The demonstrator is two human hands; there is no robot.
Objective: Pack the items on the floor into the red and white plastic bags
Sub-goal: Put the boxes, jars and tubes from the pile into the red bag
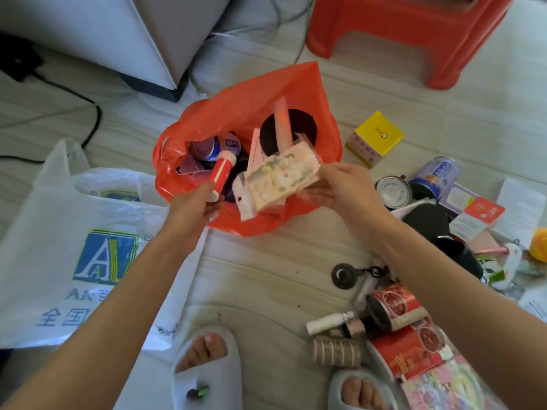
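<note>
Two hands work over the open red bag (236,113). The left hand (192,208) has its fingers curled round a red and white tube (222,173), its top end pointing to 1 o'clock into the bag. The right hand (340,184) pinches a pastel printed packet (281,176) over the bag's near rim. The white bag (59,226) lies flat at 9 o'clock. Cans (393,192), a yellow box (376,137) and red label rolls (396,306) litter the floor from 2 to 5 o'clock.

red bag (236,113): thin glossy plastic | stool (414,31): smooth plastic | can (393,192): shiny metal
</note>
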